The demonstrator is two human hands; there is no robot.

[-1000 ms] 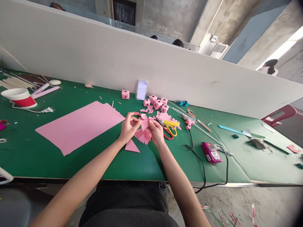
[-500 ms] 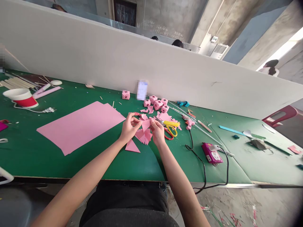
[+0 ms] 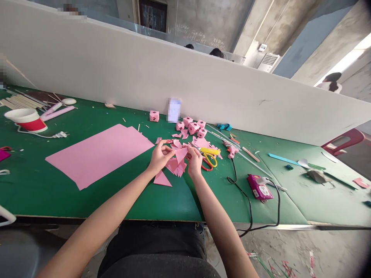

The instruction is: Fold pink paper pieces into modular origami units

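Between my hands is a small piece of pink paper (image 3: 181, 154), roughly triangular. My left hand (image 3: 159, 156) pinches its left side, and my right hand (image 3: 194, 159) grips its right edge. Below it lie several cut pink paper triangles (image 3: 177, 168), with one triangle (image 3: 162, 179) apart at the lower left. Just right of my right hand rest scissors (image 3: 211, 154) with yellow and red handles, among pink paper scraps (image 3: 202, 143). Farther back sits a cluster of folded pink paper cubes (image 3: 193, 127), and one cube (image 3: 154, 116) stands apart.
Large pink sheets (image 3: 98, 158) lie to the left on the green table (image 3: 139, 204). A paper cup (image 3: 25, 119) stands at far left. To the right are a pink glue gun (image 3: 231, 150) and a purple power socket (image 3: 260, 188) with black cable. A white partition (image 3: 116, 73) runs behind.
The pink paper piece has shifted slightly right and turned between my fingers. Both hands have moved a little to the right. A small pink scrap now shows beside my left fingers.
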